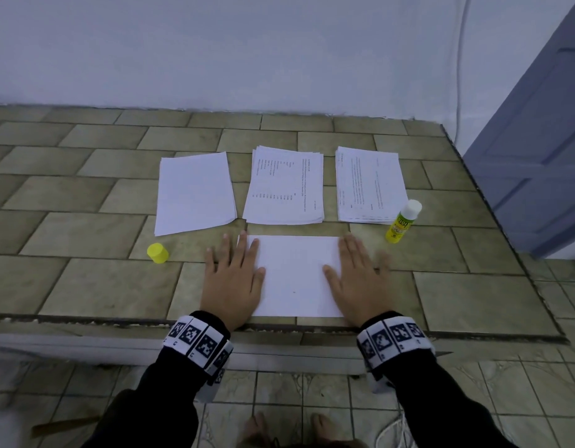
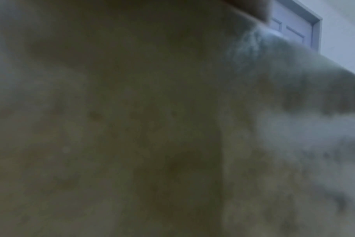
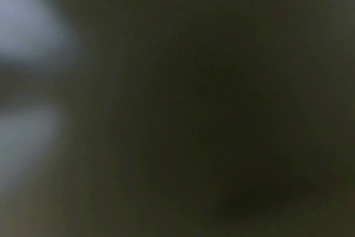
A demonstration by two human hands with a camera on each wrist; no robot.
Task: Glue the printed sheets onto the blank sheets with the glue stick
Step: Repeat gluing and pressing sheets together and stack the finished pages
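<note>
White sheet lies pressed between flat left hand and right hand, likely smoothing a glued pair; next needs the uncapped glue stick beyond the right fingers

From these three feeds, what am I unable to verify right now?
- Glue on the front sheet: head view shows only a white face; anything beneath is hidden by the sheet itself.
- Print on the two printed stacks: too small to read.
- Glue stick tip: appears white-topped and uncapped, with the yellow cap lying apart; glue level unclear.
- Left hand and right hand: both wrist views are blurred and dark, so they show no fingers.
</note>
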